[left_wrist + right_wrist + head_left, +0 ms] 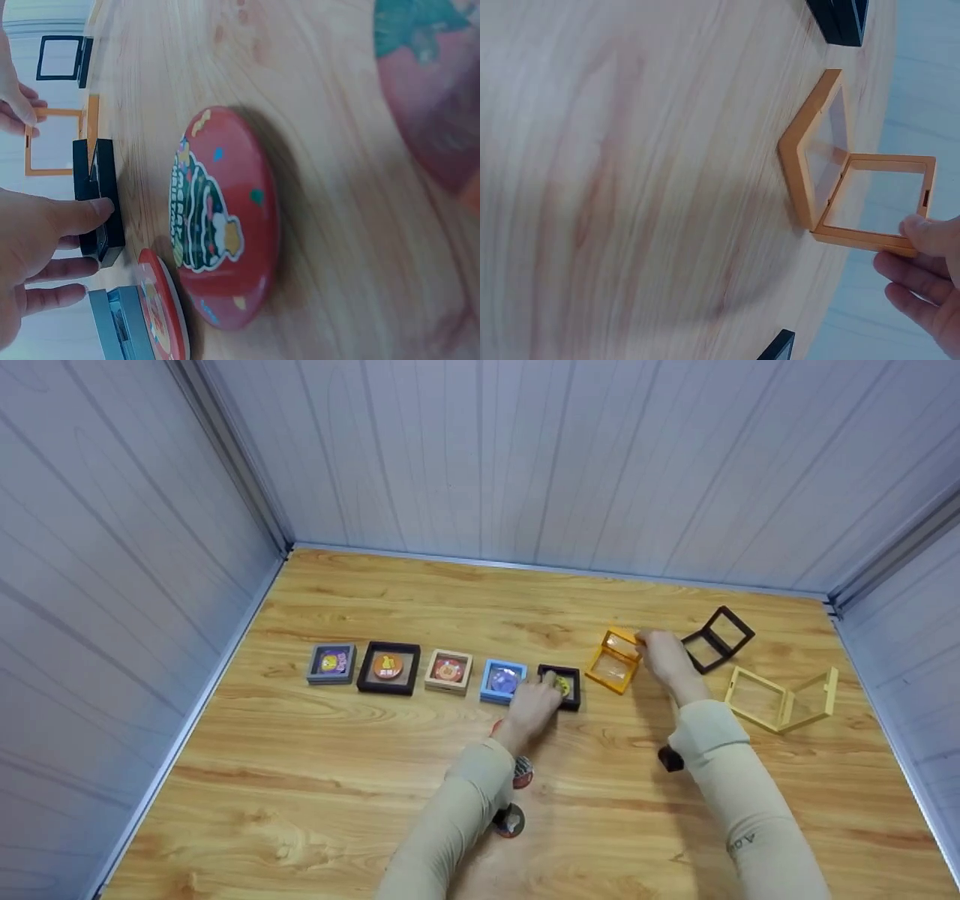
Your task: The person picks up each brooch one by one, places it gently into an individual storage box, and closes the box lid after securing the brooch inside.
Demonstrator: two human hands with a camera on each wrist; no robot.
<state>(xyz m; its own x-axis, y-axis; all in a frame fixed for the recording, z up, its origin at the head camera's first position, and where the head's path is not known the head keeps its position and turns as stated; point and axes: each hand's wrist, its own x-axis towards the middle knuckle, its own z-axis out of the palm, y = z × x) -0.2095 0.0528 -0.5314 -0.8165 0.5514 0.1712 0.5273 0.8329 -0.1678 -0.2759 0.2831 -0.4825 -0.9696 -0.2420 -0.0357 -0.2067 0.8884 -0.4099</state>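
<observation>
My left hand (pixel 534 706) reaches over a small black display case (pixel 571 690) with a yellow round badge (pixel 562 685) inside. In the left wrist view its thumb touches the case's edge while the other fingers extend fairly straight. My right hand (pixel 664 656) pinches the raised lid of an orange display case (pixel 611 670) between thumb and fingers. The right wrist view shows that case standing unfolded on its hinge, with a clear window in each half. Below my left hand lie round badges, among them a red one with a Christmas tree (pixel 217 217).
Leftward stand closed cases with badges: light blue (pixel 504 681), beige (pixel 448 671), black (pixel 388 667) and grey (pixel 331 663). On the right, a black case (pixel 718 639) and a pale yellow case (pixel 780 700) lie unfolded. Pale panels (pixel 480 465) wall the wooden table (pixel 300 772).
</observation>
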